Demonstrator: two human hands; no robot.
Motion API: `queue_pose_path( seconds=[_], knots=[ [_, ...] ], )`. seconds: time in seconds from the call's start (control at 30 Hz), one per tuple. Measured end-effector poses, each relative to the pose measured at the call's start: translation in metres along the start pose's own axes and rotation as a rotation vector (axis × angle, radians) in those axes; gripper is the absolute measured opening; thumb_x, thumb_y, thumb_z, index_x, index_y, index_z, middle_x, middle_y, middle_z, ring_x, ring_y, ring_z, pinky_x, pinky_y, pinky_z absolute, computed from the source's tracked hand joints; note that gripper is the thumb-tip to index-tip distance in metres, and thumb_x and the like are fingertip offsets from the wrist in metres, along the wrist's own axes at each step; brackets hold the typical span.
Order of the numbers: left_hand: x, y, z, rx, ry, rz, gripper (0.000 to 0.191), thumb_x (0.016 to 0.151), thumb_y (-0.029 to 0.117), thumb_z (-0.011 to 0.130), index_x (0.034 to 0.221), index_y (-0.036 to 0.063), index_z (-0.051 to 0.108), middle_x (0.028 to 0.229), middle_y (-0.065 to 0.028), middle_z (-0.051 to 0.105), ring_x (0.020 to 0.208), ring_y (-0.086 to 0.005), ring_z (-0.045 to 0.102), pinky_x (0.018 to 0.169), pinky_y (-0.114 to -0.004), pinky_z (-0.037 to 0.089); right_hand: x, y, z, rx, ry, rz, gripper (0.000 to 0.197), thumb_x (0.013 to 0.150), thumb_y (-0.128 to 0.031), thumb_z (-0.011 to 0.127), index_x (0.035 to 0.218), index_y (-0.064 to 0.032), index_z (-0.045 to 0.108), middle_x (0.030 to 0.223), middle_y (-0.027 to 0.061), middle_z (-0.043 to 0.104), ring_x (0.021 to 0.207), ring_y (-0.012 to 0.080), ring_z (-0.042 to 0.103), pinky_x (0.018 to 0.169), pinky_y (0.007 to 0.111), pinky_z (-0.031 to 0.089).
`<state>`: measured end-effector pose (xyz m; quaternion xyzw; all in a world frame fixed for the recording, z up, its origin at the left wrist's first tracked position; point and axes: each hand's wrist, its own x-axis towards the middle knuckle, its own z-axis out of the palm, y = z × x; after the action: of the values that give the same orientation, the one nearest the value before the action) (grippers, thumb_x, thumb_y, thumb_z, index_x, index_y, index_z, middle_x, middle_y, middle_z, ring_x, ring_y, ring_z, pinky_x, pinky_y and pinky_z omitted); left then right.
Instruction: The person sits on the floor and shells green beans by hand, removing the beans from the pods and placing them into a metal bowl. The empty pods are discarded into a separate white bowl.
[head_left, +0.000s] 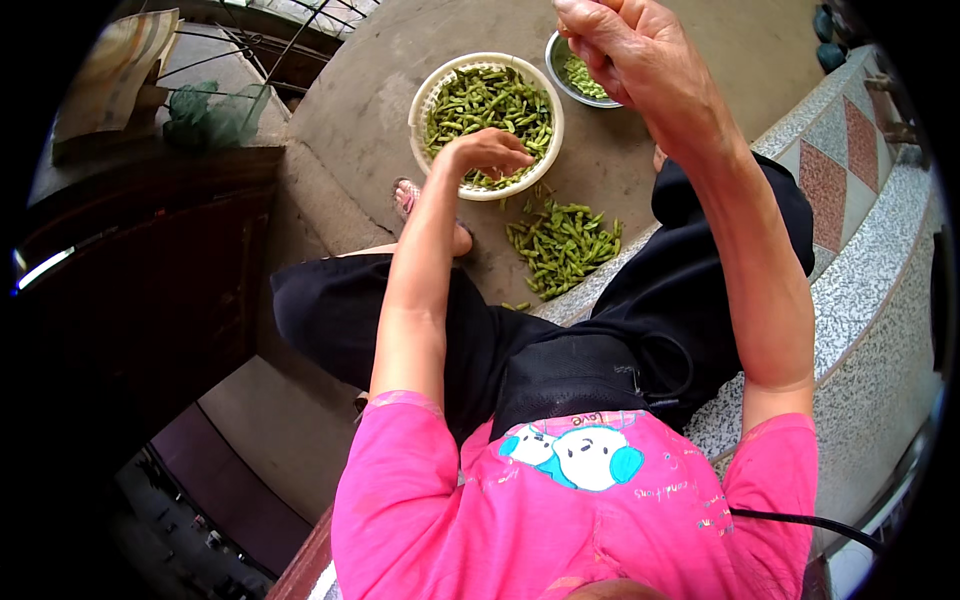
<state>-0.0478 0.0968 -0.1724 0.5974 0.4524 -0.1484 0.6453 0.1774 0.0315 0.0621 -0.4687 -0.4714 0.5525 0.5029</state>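
Note:
My left hand (491, 154) reaches over the near rim of a cream plastic basket (553, 154), its fingers bent down among green soybean pods (480, 97). The fingertips are partly hidden, so what they hold does not show. Raised high near the top edge of the view, my right hand (626, 45) has curled fingers, and the frame cuts off part of it. Partly behind that hand stands a metal bowl (559, 79) with light green shelled beans (585, 81) in it. A loose heap of soybean pods (566, 244) lies on the floor between my feet.
Speckled stone steps (847, 307) curve along the right. On the left are a dark wooden panel (172, 285), a crumpled green plastic bag (214, 112) and a metal lattice (277, 52). A black cord (810, 519) runs from my side to the right.

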Motion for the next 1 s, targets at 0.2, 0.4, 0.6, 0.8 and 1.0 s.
queue_pose_path(
  seconds=[0.2,0.4,0.6,0.8,1.0],
  knots=[
    [0.126,-0.015,0.016,-0.099,0.718,0.103,0.046,0.077,0.027,0.069,0.112,-0.0012,0.06,0.096,-0.0215,0.068,0.086,-0.0287,0.067,0.078,-0.036,0.052,-0.012,-0.012,-0.003,0.012,-0.005,0.052,0.025,0.097,-0.023,0.052,0.079,-0.0071,0.055,0.066,-0.0062,0.049,0.061,0.0018,0.041,0.055,0.018,0.035],
    [0.165,-0.02,0.008,-0.445,0.77,0.017,0.022,0.081,0.018,0.066,0.098,0.005,0.064,0.082,-0.0108,0.067,0.077,-0.0208,0.064,0.067,-0.034,0.053,-0.01,-0.006,-0.021,0.116,-0.016,-0.024,0.025,0.098,-0.023,0.052,0.08,-0.0057,0.055,0.072,-0.0056,0.051,0.066,0.0021,0.043,0.06,0.018,0.037],
    [0.084,-0.021,-0.017,-1.174,0.455,0.319,0.005,0.095,0.01,0.052,0.098,0.0068,0.054,0.095,-0.0087,0.064,0.083,-0.0238,0.066,0.07,-0.035,0.055,-0.011,-0.013,-0.027,0.124,-0.016,-0.073,0.026,0.098,-0.023,0.052,0.079,-0.0064,0.054,0.07,-0.0067,0.049,0.065,0.0013,0.041,0.058,0.019,0.036],
    [0.009,-0.027,-0.007,-0.916,0.162,0.36,0.007,0.094,0.013,0.056,0.098,0.0083,0.058,0.095,-0.0074,0.066,0.085,-0.0181,0.066,0.071,-0.029,0.056,-0.003,-0.005,-0.015,0.128,0.011,-0.032,0.023,0.097,-0.023,0.053,0.08,-0.0078,0.055,0.066,-0.0064,0.049,0.059,0.0019,0.042,0.054,0.019,0.036],
    [0.004,-0.055,0.051,0.004,0.092,-0.166,0.03,0.077,0.014,0.064,0.105,0.0019,0.064,0.089,-0.0089,0.068,0.076,-0.0168,0.064,0.065,-0.03,0.054,-0.001,-0.006,-0.01,0.058,0.016,-0.041,0.022,0.097,-0.022,0.053,0.08,-0.0076,0.055,0.065,-0.0058,0.048,0.058,0.0028,0.041,0.052,0.02,0.035]
  ],
)
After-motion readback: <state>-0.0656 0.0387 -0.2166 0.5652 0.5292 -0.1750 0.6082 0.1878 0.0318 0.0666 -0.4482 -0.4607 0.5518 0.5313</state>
